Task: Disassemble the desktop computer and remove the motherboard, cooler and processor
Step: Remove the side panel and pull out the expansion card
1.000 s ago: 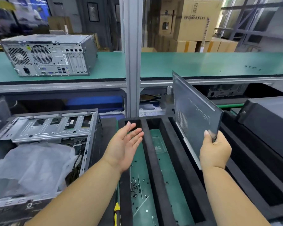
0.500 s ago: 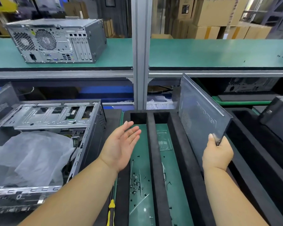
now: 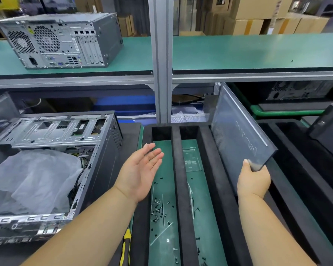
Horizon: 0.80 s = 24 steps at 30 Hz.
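The side panel (image 3: 238, 139) of the desktop computer was off the case and stood on its edge, tilted, over the black foam tray (image 3: 215, 169). The right hand (image 3: 253, 181) held it only at its near lower corner: the thumb lay on the face that showed, and the other fingers were hidden behind the panel, so the grip was a pinch at one corner. The whole length of the panel reached away from those fingers, up and toward the far side. I judged this the weak point: with so little hold, the panel could turn or slip and fall onto the foam walls, or down into the channels.

The left hand (image 3: 140, 173) was empty, palm up, its fingers (image 3: 152, 152) straight and lightly spread. It hung over the left wall of the tray, well apart from the panel, so it gave no support.

Below and between the hands, many small screws (image 3: 158, 210) lay loose in the green channel; a falling panel might scatter them.

To the left of the left hand stood the opened case (image 3: 52, 162) on the bench, with a plastic bag (image 3: 31, 179) over its inside. The motherboard, cooler and processor were not visible.
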### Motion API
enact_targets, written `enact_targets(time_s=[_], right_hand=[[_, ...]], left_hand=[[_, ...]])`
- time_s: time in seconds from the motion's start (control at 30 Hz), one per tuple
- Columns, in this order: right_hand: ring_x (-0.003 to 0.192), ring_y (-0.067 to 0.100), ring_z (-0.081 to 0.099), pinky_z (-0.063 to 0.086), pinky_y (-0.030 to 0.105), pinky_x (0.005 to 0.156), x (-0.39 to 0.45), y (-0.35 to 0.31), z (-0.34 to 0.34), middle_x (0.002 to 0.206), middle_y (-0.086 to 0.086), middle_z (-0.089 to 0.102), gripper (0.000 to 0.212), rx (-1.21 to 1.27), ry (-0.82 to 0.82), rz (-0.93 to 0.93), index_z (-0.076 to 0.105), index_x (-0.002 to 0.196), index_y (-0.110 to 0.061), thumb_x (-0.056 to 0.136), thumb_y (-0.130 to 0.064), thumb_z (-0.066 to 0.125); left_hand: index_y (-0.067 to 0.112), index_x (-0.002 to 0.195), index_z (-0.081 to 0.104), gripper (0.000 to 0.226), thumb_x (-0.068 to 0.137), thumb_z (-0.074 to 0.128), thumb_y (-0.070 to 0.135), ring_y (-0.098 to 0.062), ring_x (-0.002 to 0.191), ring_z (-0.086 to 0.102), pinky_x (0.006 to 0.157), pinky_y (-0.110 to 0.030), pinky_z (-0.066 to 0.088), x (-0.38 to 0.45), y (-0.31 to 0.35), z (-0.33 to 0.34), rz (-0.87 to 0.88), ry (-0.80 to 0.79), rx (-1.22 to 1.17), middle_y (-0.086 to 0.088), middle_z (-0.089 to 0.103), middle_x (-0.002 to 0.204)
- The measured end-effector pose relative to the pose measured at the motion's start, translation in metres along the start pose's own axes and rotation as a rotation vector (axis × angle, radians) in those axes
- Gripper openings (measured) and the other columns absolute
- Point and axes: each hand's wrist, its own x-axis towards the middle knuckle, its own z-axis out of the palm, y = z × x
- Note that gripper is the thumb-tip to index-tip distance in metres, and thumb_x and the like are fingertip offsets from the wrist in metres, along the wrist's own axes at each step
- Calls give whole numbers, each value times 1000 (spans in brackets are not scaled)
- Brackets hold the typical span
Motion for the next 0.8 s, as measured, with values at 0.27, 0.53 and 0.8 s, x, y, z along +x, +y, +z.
enact_targets(time_s=[0.27,0.53,0.8], right_hand=[[98,16,63,49,28,76,-20,-21,-21,107,-10,65,33,-78,-157,-26,56,123,-26,91,-19,61],[129,0,43,38,24,98,-67,-64,-48,145,-18,41,69,14,-136,-222,31,148,-32,90,-16,66],[92,5,56,47,27,78,-175,-109,-11,114,-18,48,28,3,-76,-432,53,115,-38,91,-24,59]], left_hand=[[5,127,57,57,77,63,31,-28,119,60,108,-40,41,-19,-8,11,-29,-72,10,-18,59,130],[6,125,57,54,77,61,31,-27,118,60,107,-39,41,-49,7,5,-41,-174,32,-18,59,129],[7,119,61,47,78,61,29,-27,118,60,103,-36,44,-86,78,-66,-7,-264,45,-13,61,116]])
